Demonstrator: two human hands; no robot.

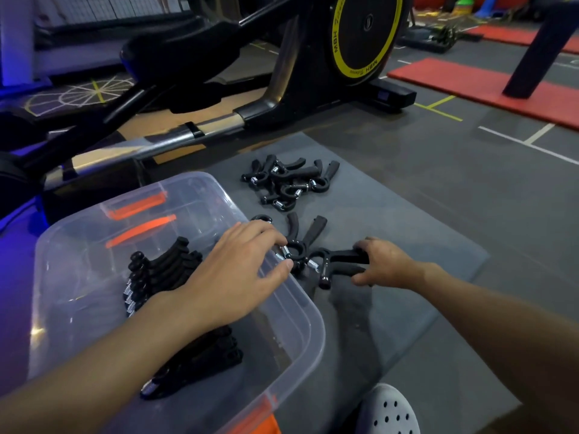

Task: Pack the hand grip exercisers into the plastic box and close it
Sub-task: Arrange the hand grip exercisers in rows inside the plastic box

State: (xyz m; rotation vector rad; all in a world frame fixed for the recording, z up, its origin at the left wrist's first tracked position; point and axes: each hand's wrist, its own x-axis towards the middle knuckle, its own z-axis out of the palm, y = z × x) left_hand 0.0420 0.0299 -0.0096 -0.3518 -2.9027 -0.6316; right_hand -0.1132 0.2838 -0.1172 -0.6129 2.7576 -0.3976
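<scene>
Exercisers [289, 180], seemingly light, stiff plastic with steel springs, lie piled near the far edge of the mat [391, 208] and beside the box [315, 333], where the right hand [385, 266] clasps one by both handles, a sound hold, and the left hand [238, 264] touches another with straight fingers.
</scene>
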